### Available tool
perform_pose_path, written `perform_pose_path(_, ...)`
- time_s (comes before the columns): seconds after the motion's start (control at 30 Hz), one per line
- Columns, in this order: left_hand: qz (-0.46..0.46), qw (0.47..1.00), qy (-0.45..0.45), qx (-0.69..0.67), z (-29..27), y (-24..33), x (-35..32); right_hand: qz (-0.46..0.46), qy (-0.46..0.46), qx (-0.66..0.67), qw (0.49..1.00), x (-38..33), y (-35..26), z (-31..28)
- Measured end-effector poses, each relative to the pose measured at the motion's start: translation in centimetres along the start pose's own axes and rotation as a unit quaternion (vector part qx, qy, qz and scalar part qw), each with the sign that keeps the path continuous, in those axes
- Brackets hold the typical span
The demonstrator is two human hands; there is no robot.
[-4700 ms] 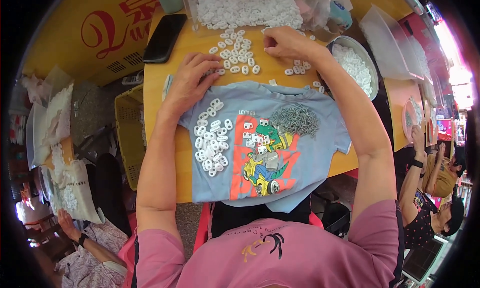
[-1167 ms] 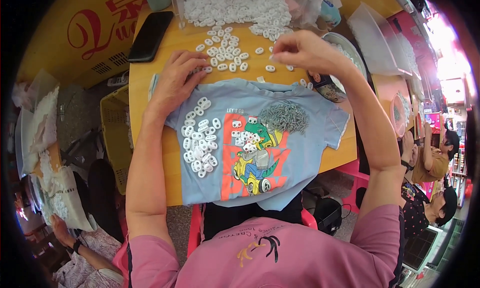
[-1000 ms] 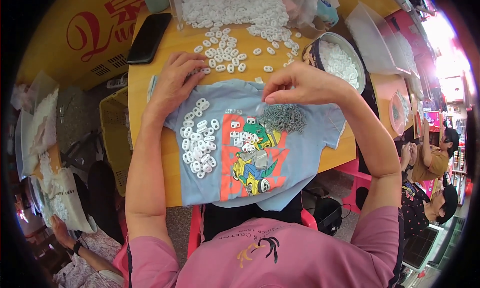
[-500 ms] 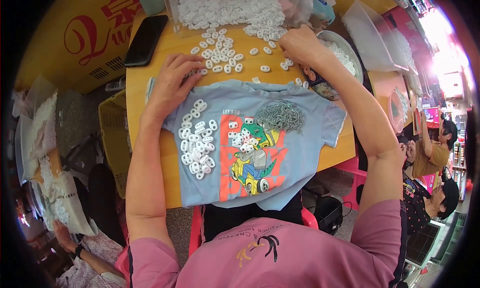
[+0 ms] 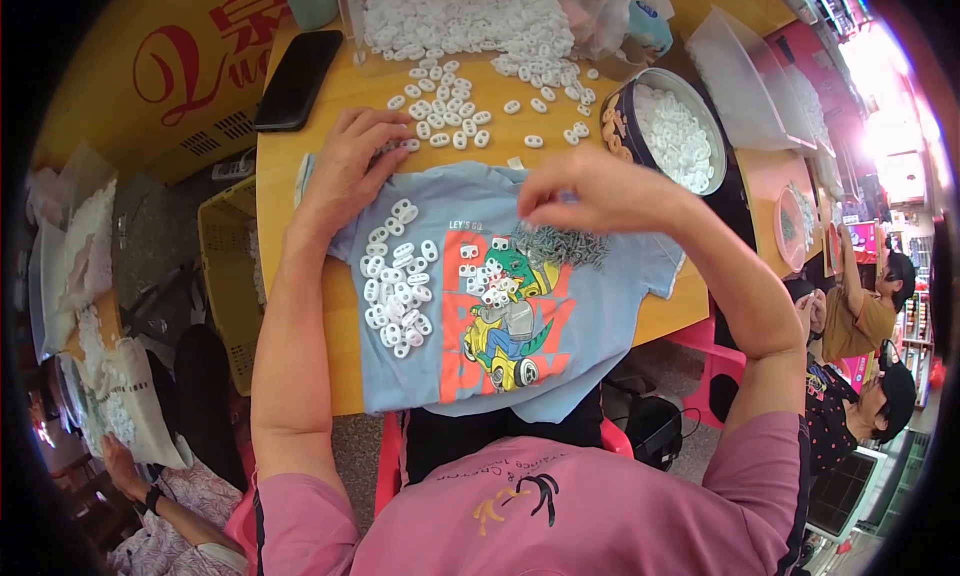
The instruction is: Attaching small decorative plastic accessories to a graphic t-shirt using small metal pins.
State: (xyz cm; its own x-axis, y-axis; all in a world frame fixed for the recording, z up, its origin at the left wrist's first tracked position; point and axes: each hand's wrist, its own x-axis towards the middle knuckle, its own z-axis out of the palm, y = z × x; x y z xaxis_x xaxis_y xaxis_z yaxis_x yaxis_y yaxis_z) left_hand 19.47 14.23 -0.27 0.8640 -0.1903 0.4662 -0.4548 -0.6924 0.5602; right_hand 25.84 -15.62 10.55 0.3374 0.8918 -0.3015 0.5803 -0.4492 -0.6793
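A light-blue printed T-shirt [image 5: 590,326] lies over the near table edge. White two-hole oval plastic pieces [image 5: 395,296] form a patch on its left side, and a few smaller white pieces [image 5: 490,281] sit on the print. My left hand [image 5: 355,161] rests palm down at the shirt's upper left corner, fingers loosely bent and apart, tips beside loose white ovals. Over a heap of small grey screws [image 5: 575,248] hangs my right hand [image 5: 605,191], its fingers curled downward. The fingertips are smeared, so whether they hold anything cannot be told.
Loose white ovals [image 5: 450,111] spread in front of a clear bin [image 5: 460,21] full of them. A round tin [image 5: 610,126] holds more white parts. At the left lies a black phone [image 5: 298,81]. Other people [image 5: 860,306] sit at the right; another person's hand [image 5: 122,466] shows at lower left.
My right hand has come from beside the tin down toward me, over the screw heap. The left hand keeps its place.
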Motion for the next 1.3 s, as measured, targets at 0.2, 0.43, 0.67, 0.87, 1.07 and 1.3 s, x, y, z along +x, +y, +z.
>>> perform_pose_path(0.2, 0.006, 1.000, 0.014, 0.000, 0.0, 0.2, 0.0, -0.021, 0.168, -0.252, 0.953, 0.8, 4.2, -3.2)
perform_pose_path(0.43, -0.005, 1.000, 0.016, -0.009, 0.0, 0.5, 0.1, 0.177, 0.151, -0.478, 0.847, 3.8, 8.7, -9.1)
perform_pose_path(0.67, -0.001, 1.000, 0.016, -0.010, 0.0, 0.4, 0.0, 0.192, 0.110, -0.526, 0.821, 5.8, 9.8, -8.1)
perform_pose_path(0.87, 0.001, 1.000, 0.017, -0.005, -0.1, 0.2, -0.1, 0.091, 0.115, -0.270, 0.952, 6.0, 8.2, -7.3)
perform_pose_path(1.07, -0.002, 1.000, 0.017, -0.008, -0.1, 0.5, 0.1, 0.156, 0.223, -0.341, 0.900, 5.8, 10.1, -7.6)
perform_pose_path(1.3, -0.007, 1.000, 0.005, -0.006, -0.3, 0.3, -0.2, 0.126, 0.217, -0.282, 0.926, 6.4, 9.3, -5.8)
